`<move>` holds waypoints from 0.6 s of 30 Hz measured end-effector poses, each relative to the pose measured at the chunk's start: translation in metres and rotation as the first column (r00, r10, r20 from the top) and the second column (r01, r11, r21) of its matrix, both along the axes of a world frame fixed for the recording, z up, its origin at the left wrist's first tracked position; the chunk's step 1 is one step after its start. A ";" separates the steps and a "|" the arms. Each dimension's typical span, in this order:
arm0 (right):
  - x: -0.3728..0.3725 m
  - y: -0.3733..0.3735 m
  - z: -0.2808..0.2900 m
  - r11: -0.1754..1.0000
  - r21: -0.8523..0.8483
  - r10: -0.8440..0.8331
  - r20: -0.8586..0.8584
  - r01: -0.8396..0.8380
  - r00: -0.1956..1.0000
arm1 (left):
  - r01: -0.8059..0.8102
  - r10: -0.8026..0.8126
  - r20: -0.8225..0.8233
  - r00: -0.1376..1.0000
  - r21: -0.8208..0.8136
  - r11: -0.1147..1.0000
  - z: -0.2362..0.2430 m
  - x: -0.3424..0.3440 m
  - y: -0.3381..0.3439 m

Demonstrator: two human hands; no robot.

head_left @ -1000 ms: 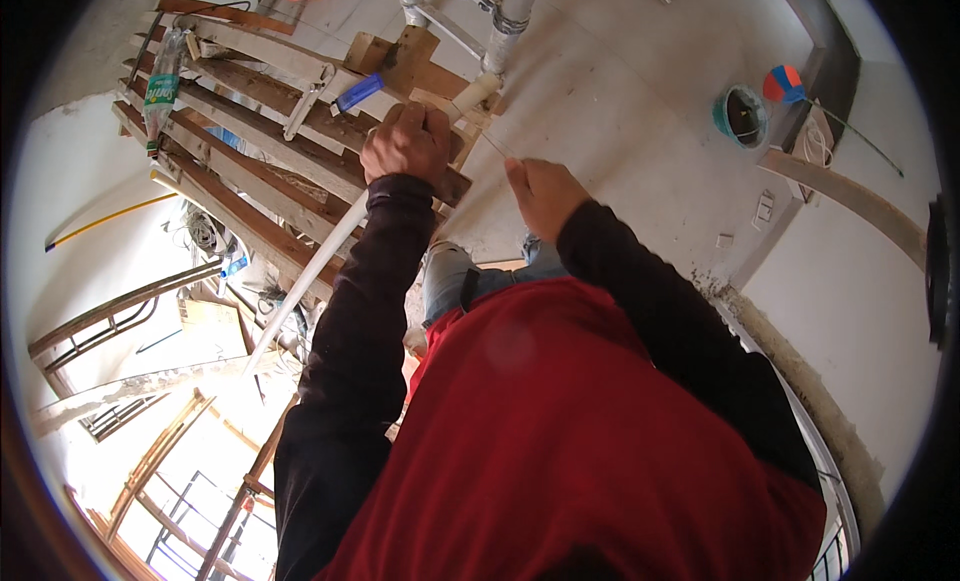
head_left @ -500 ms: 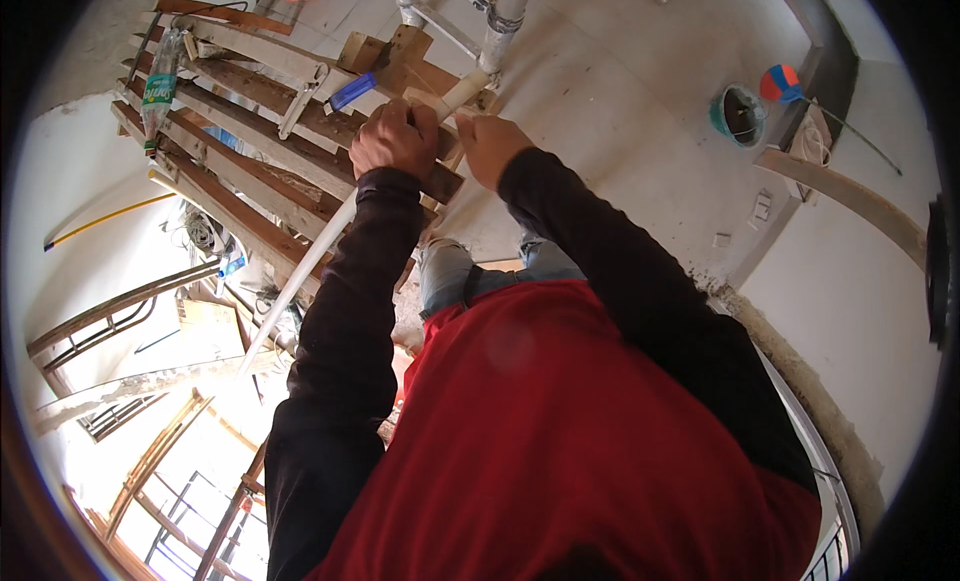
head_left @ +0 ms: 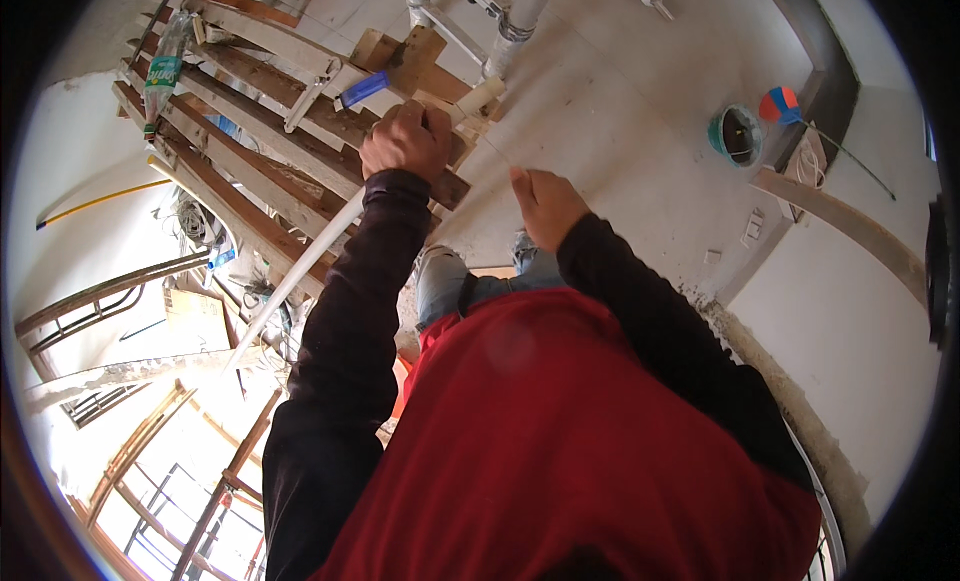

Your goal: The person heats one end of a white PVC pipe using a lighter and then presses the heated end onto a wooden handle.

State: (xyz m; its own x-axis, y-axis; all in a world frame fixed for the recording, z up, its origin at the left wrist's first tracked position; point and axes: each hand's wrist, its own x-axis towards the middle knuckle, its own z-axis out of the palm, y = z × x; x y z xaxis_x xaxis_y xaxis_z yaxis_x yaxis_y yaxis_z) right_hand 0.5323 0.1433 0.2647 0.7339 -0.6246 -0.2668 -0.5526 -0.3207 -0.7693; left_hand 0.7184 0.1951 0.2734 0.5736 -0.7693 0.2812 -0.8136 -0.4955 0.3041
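Observation:
My left hand (head_left: 408,141) is closed around a long white pipe (head_left: 300,267), which runs back under my left forearm toward the lower left. Beyond that fist the pipe ends in a cream-coloured section (head_left: 478,99). My right hand (head_left: 550,209) is off the pipe, to its right, with thumb and fingers pinched together. A faint thin line shows between the pipe's end and this pinch; whether it is a strand or a floor seam I cannot tell. Close to my left hand, a blue-handled tool (head_left: 362,89) lies on the wooden boards (head_left: 262,141).
A plastic bottle with a green label (head_left: 163,76) lies on the boards' far left. Wood blocks (head_left: 412,61) sit beside ladder-like metal legs (head_left: 515,31). To the right are a teal bucket (head_left: 735,136), a red-and-blue round object (head_left: 780,106) and a curved plank (head_left: 845,216).
My right hand has moved away from the pipe, rightward and nearer to my body. My left hand keeps its hold on the pipe. The view has shifted slightly.

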 end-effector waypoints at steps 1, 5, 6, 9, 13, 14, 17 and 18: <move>-0.002 0.000 0.004 1.000 0.012 -0.001 -0.031 0.001 1.000 | 0.013 -0.013 0.003 1.000 -0.009 1.000 0.000 -0.002 0.000; 0.049 -0.015 -0.010 0.999 -0.004 -0.034 0.029 0.035 0.999 | 0.011 -0.011 -0.012 1.000 0.032 0.999 0.005 -0.001 -0.001; 0.035 -0.008 -0.012 1.000 -0.005 -0.017 0.048 0.018 0.999 | 0.002 -0.001 -0.011 1.000 0.038 0.999 0.004 0.000 0.001; -0.001 0.003 0.003 0.998 0.067 0.007 -0.037 -0.004 0.999 | 0.003 -0.003 -0.011 1.000 0.004 1.000 0.000 -0.001 0.002; 0.044 -0.021 -0.003 0.999 -0.032 0.030 0.031 -0.029 0.999 | 0.006 -0.006 -0.026 1.000 -0.017 1.000 0.002 -0.002 -0.002; 0.054 -0.026 -0.001 0.998 -0.045 0.036 0.042 -0.034 0.998 | 0.009 -0.009 -0.041 0.999 0.008 1.000 0.003 -0.003 -0.004; 0.009 0.001 -0.011 0.999 0.033 0.010 0.057 -0.012 0.998 | -0.015 0.017 -0.071 0.997 0.037 0.999 0.004 0.001 0.000; 0.000 0.007 -0.008 1.000 0.025 0.002 0.060 -0.003 0.998 | -0.008 0.009 -0.071 0.997 0.020 1.000 0.002 0.000 0.000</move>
State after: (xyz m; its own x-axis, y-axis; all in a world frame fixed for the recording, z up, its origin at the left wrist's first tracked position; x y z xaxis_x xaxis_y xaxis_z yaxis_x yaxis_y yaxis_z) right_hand 0.5322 0.1500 0.2562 0.7508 -0.6163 -0.2376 -0.5040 -0.3020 -0.8092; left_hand 0.7189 0.1953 0.2757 0.5980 -0.7695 0.2242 -0.7862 -0.5089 0.3506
